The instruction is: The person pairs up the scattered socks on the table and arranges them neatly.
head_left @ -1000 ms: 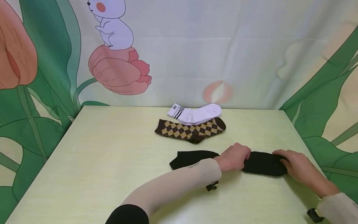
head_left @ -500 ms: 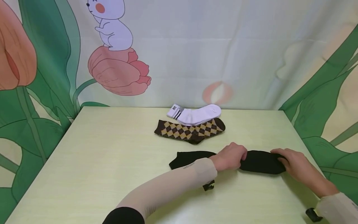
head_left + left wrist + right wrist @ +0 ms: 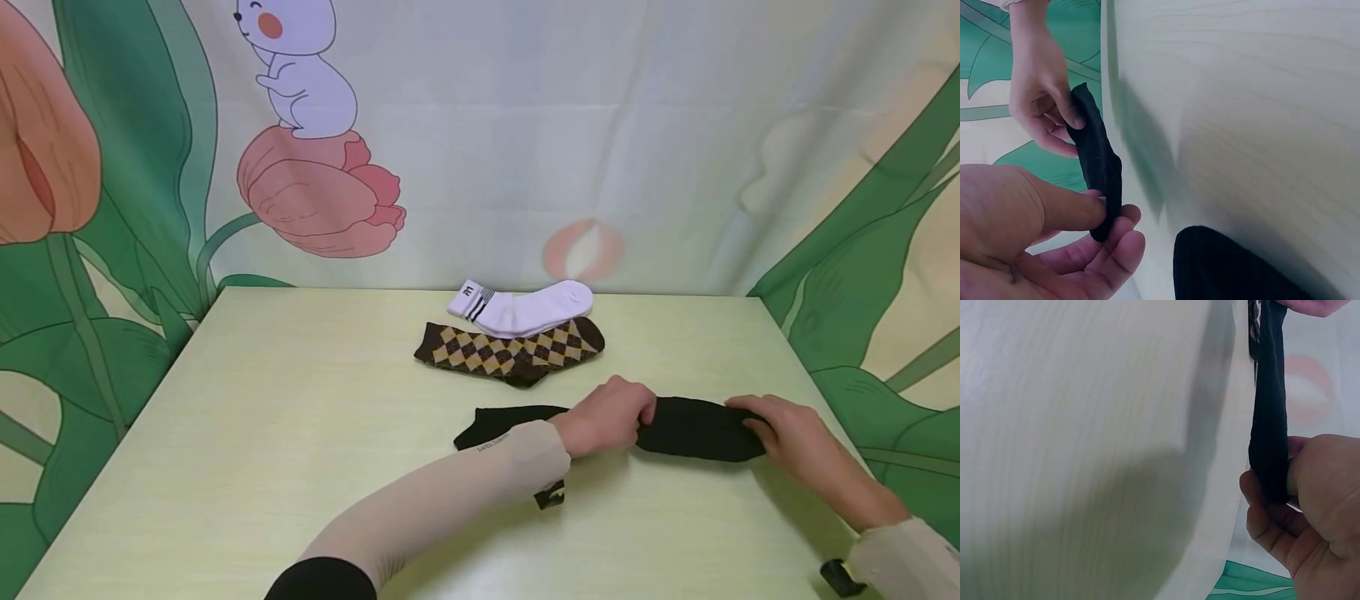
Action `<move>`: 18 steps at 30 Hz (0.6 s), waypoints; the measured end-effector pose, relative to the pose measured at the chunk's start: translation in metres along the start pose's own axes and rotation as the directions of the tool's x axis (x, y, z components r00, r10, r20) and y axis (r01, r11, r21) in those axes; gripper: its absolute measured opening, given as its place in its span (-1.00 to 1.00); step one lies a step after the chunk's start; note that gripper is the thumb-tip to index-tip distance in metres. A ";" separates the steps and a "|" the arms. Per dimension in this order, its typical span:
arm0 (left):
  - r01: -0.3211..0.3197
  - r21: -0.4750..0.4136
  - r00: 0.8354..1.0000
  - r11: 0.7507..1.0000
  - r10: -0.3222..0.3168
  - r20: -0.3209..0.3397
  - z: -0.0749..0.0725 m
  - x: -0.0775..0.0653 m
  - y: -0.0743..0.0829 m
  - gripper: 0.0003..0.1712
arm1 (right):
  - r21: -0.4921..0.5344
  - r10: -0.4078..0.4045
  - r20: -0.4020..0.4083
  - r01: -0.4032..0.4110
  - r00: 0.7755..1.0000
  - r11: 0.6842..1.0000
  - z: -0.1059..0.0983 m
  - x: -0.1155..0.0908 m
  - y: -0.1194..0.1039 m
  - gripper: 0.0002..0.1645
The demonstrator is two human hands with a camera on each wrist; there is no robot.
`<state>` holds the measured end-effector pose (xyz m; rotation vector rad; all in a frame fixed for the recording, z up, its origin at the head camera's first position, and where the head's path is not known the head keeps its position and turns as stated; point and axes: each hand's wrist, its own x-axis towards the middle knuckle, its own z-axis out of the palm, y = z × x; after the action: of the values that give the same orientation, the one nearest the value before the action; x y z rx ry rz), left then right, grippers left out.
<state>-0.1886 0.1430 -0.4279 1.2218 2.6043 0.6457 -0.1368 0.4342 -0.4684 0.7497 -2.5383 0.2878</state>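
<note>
A black sock (image 3: 697, 429) is stretched between my two hands, raised off the table with its shadow below. My left hand (image 3: 609, 417) pinches its left end between thumb and fingers, as the left wrist view shows on the sock (image 3: 1099, 150). At the other end, my right hand (image 3: 795, 442) grips the sock (image 3: 1270, 400) between thumb and fingers. A second black sock (image 3: 502, 422) lies on the table to the left, partly hidden behind the left hand and sleeve.
Farther back lie a brown argyle sock (image 3: 487, 350) and, touching it from behind, a white sock (image 3: 532, 310) with black stripes. The pale table (image 3: 247, 433) ends at a printed curtain (image 3: 487, 167) with flowers and a cartoon animal.
Both hands have shifted slightly left and up with the black sock between them, the left hand more than the right. The other socks have stayed in place.
</note>
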 end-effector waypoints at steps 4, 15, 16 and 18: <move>-0.004 0.005 1.000 1.000 0.004 0.002 -0.002 -0.001 -0.002 -0.75 | 0.000 -0.014 -0.005 0.014 1.000 1.000 0.000 0.002 0.000 -0.43; -0.006 0.006 1.000 1.000 0.006 -0.003 -0.003 -0.006 -0.006 -0.72 | -0.004 -0.026 -0.014 0.026 1.000 1.000 0.000 0.005 -0.004 -0.44; -0.009 0.005 1.000 1.000 0.009 -0.002 -0.003 -0.006 -0.006 -0.72 | -0.004 -0.024 -0.011 0.024 1.000 1.000 0.000 0.006 -0.005 -0.44; -0.015 0.008 1.000 1.000 0.015 -0.001 -0.004 -0.008 -0.007 -0.72 | -0.006 -0.019 -0.009 0.019 1.000 1.000 -0.001 0.006 -0.005 -0.44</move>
<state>-0.1902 0.1316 -0.4277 1.2453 2.6028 0.6399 -0.1380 0.4271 -0.4645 0.7679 -2.5209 0.2769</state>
